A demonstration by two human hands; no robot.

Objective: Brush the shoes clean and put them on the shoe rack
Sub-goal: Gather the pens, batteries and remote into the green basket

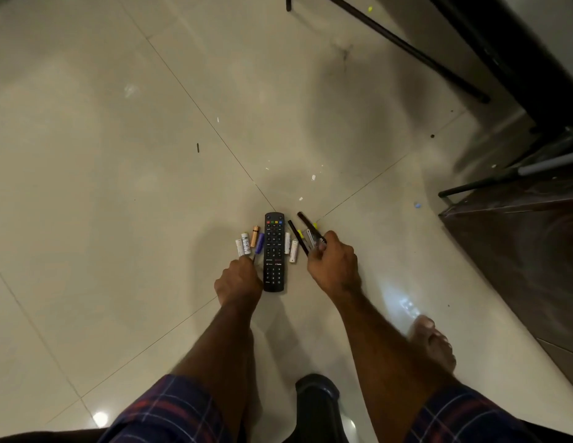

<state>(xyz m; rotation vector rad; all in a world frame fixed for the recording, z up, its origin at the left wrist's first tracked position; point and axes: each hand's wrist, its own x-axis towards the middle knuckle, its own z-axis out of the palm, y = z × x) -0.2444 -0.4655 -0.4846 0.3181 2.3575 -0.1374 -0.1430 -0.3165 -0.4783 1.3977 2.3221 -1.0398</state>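
Note:
No shoe, brush or shoe rack shows in the head view. A black remote control (274, 251) lies on the pale tiled floor (118, 187). Several small batteries (250, 243) lie on its left and two white ones (290, 247) on its right. My right hand (333, 266) grips a bundle of thin dark sticks with yellow and silver parts (302, 233), just right of the remote. My left hand (238, 281) is lowered at the left batteries, its fingertips hidden under the back of the hand.
A dark cabinet (518, 251) and a black metal frame (406, 49) line the right side. My bare foot (433, 343) stands by the cabinet. A dark glossy object (317, 404) sits between my legs. Small scraps (313, 177) dot the floor.

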